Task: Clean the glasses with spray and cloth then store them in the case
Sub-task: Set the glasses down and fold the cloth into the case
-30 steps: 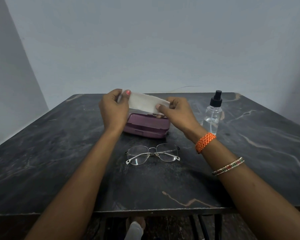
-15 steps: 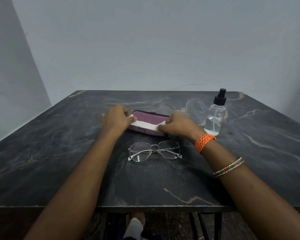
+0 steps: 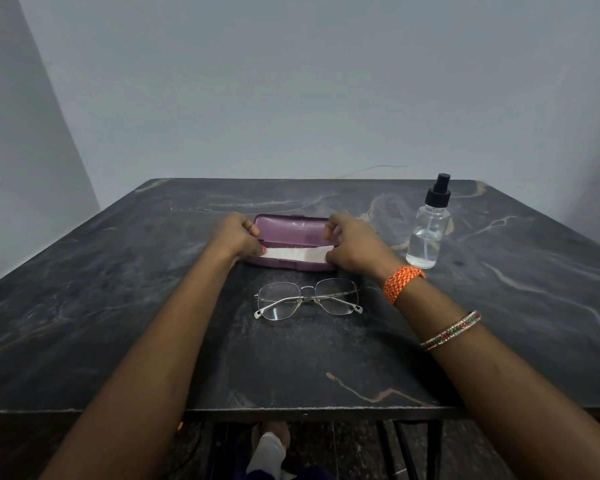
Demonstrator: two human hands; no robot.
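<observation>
A purple glasses case (image 3: 291, 227) lies at the table's middle, and its lid looks raised toward the back. A white folded cloth (image 3: 293, 253) stretches across the front part of the case. My left hand (image 3: 238, 237) pinches the cloth's left end at the case's left end. My right hand (image 3: 354, 244) holds the cloth's right end at the case's right end. Thin metal-framed glasses (image 3: 307, 298) rest folded on the table just in front of the case, untouched. A clear spray bottle (image 3: 428, 230) with a black cap stands upright to the right.
The dark marble table (image 3: 118, 306) has walls behind it and to the left. Its near edge runs across the bottom of the view, with table legs and a foot in a white sock (image 3: 267, 455) below.
Both hands brought the cloth down from above the case onto it. The case's lid now looks raised, with the cloth across the front part. Glasses and bottle stayed put.
</observation>
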